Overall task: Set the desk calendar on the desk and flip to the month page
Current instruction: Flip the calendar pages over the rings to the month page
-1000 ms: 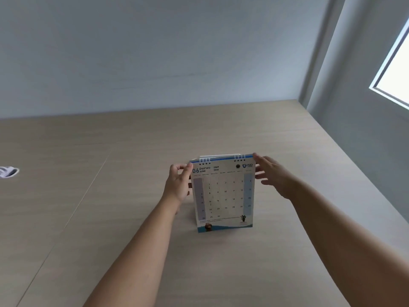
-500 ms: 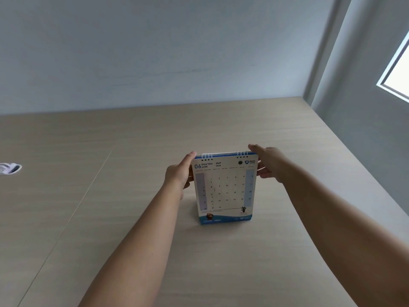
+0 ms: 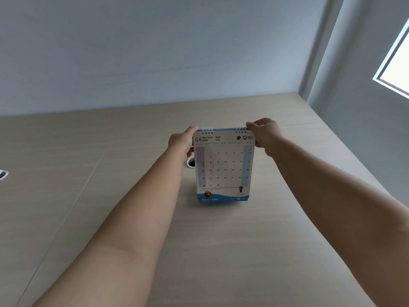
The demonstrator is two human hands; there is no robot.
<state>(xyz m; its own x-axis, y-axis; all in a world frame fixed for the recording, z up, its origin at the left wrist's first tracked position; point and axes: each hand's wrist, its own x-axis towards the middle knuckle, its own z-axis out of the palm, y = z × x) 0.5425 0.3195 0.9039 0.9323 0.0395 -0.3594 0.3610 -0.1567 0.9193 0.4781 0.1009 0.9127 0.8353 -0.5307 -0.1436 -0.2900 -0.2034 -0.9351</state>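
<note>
A white spiral-bound desk calendar (image 3: 223, 167) stands upright on the light wooden desk (image 3: 132, 218), its June page facing me, with a blue band along the bottom. My left hand (image 3: 180, 144) grips its upper left edge, fingers behind the page. My right hand (image 3: 264, 134) pinches its upper right corner by the wire binding. Both arms reach forward from the bottom of the view.
A round cable hole (image 3: 191, 162) with a white rim sits in the desk just left of the calendar, partly behind my left hand. Another white grommet (image 3: 3, 173) shows at the far left edge. A grey wall runs behind the desk, a window (image 3: 398, 56) at right.
The calendar has shifted slightly farther from me and stands straighter. My right hand went from open fingers beside the top corner to a pinch on it; my left hand slid up to the top left edge.
</note>
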